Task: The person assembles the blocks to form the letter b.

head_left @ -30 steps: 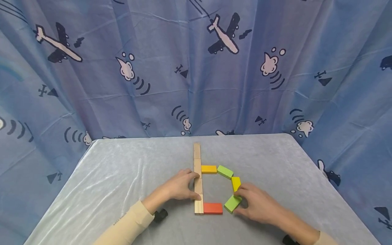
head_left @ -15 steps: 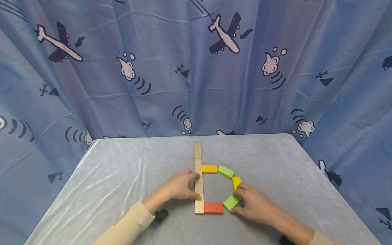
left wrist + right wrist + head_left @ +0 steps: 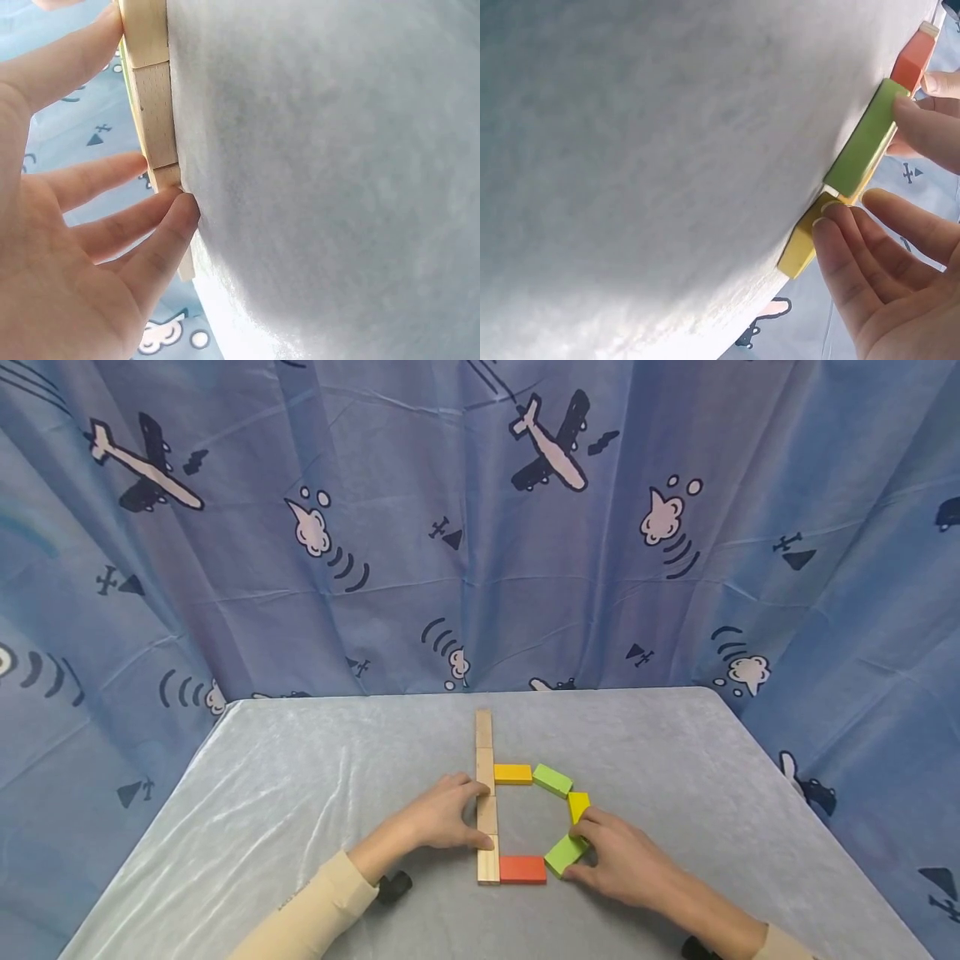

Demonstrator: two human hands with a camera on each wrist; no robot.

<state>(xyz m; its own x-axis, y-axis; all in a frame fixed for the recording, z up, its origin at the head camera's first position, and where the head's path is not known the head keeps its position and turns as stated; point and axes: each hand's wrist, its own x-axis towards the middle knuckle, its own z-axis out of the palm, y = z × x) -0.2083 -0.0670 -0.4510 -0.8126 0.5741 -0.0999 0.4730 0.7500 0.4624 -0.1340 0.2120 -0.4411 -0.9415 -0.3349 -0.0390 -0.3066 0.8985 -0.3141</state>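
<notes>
A column of plain wooden blocks (image 3: 487, 867) lies flat on the cloth. My left hand (image 3: 444, 814) touches its left side with thumb and fingertips, the fingers nearly straight in the left wrist view (image 3: 97, 247). With thumb and fingers, my right hand (image 3: 630, 864) holds a green block (image 3: 561, 857) at the lower right of a curve. The block's lower left corner meets or nearly meets the red block (image 3: 522, 870). Some right fingertips lie against a yellow block (image 3: 802, 240) in the right wrist view. The curve continues with another green block (image 3: 552, 780) and an orange-yellow block (image 3: 513, 774).
Pale grey cloth (image 3: 315, 760) covers the table, with wrinkles on the left. A blue patterned curtain (image 3: 390, 527) hangs behind and at both sides. The tan sleeve (image 3: 318, 902) of the left arm reaches in from the front.
My right hand has moved slightly left with the lower green block, narrowing the gap to the red block. The left hand keeps its place on the plain blocks.
</notes>
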